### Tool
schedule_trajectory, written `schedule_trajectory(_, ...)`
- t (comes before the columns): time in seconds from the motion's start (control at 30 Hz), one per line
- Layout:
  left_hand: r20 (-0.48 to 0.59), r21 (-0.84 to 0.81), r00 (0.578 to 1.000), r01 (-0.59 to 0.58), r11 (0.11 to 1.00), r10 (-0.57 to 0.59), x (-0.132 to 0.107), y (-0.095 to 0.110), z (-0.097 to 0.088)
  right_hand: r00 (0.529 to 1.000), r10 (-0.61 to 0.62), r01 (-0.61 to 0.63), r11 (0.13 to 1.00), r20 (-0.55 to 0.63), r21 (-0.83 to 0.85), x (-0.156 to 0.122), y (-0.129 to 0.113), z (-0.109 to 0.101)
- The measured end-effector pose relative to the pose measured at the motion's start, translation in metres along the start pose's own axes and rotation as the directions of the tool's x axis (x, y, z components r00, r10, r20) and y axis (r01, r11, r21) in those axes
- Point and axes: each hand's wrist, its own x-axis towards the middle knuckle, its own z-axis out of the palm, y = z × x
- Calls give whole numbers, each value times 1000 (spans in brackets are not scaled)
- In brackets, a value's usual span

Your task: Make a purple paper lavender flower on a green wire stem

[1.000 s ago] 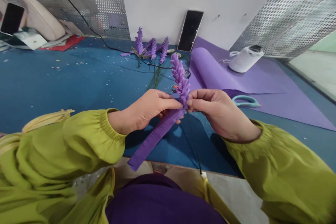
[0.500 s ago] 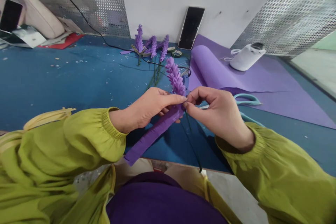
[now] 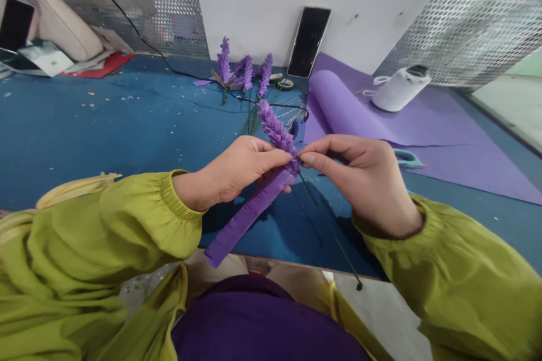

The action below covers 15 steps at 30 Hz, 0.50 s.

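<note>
Tabletop: a blue, speckled flat surface [image 3: 105, 124] is spread beneath both hands; small pale scraps are scattered on it.
Back wall: a plain white panel [image 3: 254, 5] is flanked by perforated grey metal mesh [image 3: 486, 22]; a black-screened smartphone [image 3: 309, 42] is leaned against the panel.
Flower in hand: a purple, petalled flower spike [image 3: 275, 127] is held above the table's near part, tilted up to the left; a flat, dark purple strip [image 3: 249, 214] and a thin green stem [image 3: 332, 223] extend from its base.
Left hand: the base and strip are pinched by the left hand [image 3: 232, 172], thumb on top.
Right hand: the base is met by the thumb and index tips of the right hand [image 3: 364, 172]; whether anything is nipped between them cannot be told.
White container: a white, rounded vessel [image 3: 396, 93] is stood on a light purple sheet [image 3: 444, 163]; its contents cannot be made out.
Partly hidden: teal scissor handles [image 3: 406, 158] are covered in part by the right hand; a second phone [image 3: 16, 23] is placed at the left edge.
</note>
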Motion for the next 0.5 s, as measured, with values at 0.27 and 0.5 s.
schedule_trajectory(0.27, 24, 129, 997, -81, 988, 79, -1, -3, -2, 945, 254, -301, 922, 204, 244, 7, 10, -4)
schedule_trajectory(0.5, 9, 150, 998, -56, 987, 55, -2, -1, 1, 942, 258, -299, 935, 215, 188, 7, 10, -1)
